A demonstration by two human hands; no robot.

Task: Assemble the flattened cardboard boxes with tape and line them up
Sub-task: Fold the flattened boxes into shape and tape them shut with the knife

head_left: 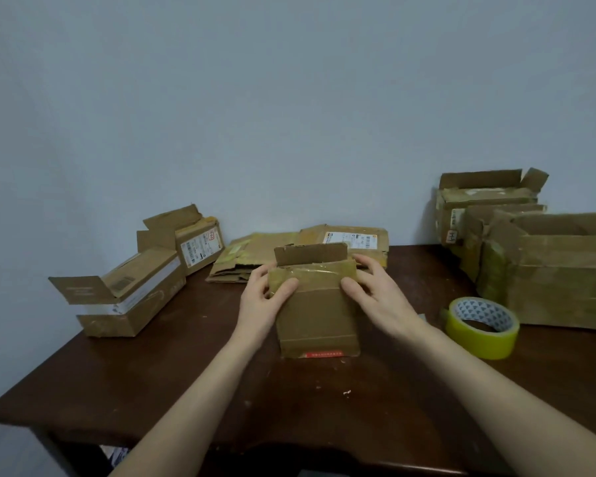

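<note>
Cardboard boxes at three stages of assembly, shown on a dark wooden table (152, 373) set against a plain wall.

Largest is the right-hand group (547, 273). These are several open-topped boxes standing close together, in a row that runs from the table's right edge back toward the wall. Old tape shows on their sides and their top flaps stand up.

Next come the near left box (135, 297) and the far left box (200, 246). Both are formed, each has a flap open, and they sit just beside one another, well apart from the right-hand group.

Between the two groups, by the wall, lies the flattened stack (255, 256). Its sheets are still flat, and their number cannot be told.

In front of it, at the table's centre, is the small box (315, 315). One flap rises at its far end and a glossy band of tape crosses its upper part. How far it has been opened out cannot be told.

The tape roll (482, 327), yellow-green, lies flat near the right forearm, and neither hand touches it.

The left hand (262, 301) grips the small box at its left edge, thumb on the near face and fingers curled behind. The right hand (379, 294) grips the right edge in the same way.

Progress, as a judgement: the task appears past its midpoint. The standing boxes look finished, the small box is the one in hand, and the flattened stack remains. The left boxes probably still need to join the row.
</note>
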